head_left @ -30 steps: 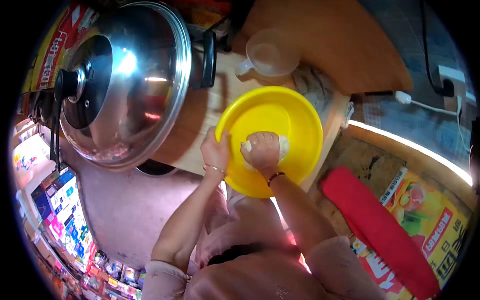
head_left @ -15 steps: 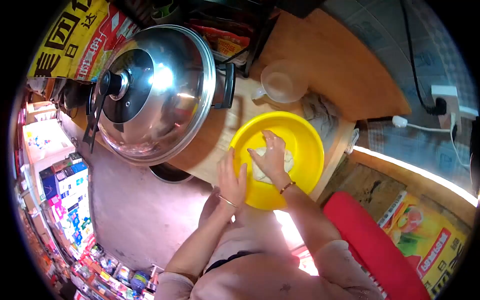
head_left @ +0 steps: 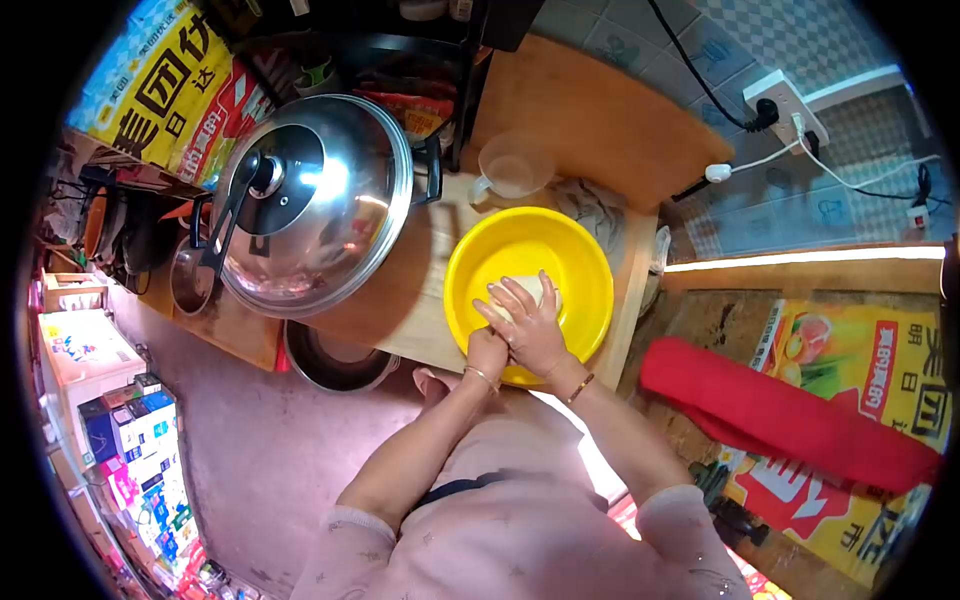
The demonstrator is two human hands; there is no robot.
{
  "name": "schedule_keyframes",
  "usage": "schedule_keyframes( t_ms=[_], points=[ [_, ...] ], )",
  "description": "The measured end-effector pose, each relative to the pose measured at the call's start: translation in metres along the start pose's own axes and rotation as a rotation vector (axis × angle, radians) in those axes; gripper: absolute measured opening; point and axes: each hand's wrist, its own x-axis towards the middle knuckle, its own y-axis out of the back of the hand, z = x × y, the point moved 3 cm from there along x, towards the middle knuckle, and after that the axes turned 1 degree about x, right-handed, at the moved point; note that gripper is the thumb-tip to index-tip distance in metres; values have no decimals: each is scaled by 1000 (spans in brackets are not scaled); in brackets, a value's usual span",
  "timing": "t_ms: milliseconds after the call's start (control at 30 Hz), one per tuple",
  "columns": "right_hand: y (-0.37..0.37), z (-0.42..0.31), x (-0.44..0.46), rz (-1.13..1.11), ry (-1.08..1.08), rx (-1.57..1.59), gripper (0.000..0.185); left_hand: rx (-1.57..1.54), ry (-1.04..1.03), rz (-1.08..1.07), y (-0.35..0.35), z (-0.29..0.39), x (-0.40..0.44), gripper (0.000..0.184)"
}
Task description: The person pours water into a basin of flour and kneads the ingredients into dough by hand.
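A yellow plastic basin [head_left: 592, 262] stands on the wooden counter in front of me, with a pale lump of dough [head_left: 548, 292] inside. My right hand [head_left: 532, 328] is over the basin with its fingers spread, partly covering the dough and reaching onto it. Against its thumb side is my left hand [head_left: 488, 352], closed in a fist at the near left rim. Whatever the left fingers hold, if anything, is hidden. Each wrist wears a bracelet.
Left of the basin sits a large lidded steel pot [head_left: 320, 220]. Behind it are a translucent cup [head_left: 515, 168] and a grey cloth [head_left: 597, 212]. A dark pan [head_left: 335, 362] lies below the counter edge. A red roll [head_left: 770, 415] lies at right.
My left hand has gone from open fingers on the rim to a fist beside my right hand. My right hand has shifted toward the near side. The view has turned.
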Motion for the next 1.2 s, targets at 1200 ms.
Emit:
schedule_keyframes(
  t_ms=[1200],
  points=[
    [-3, -20, -43, -177, -461, 35, 59, 39, -301, -294, -16, -4, 4, 32]
  ],
)
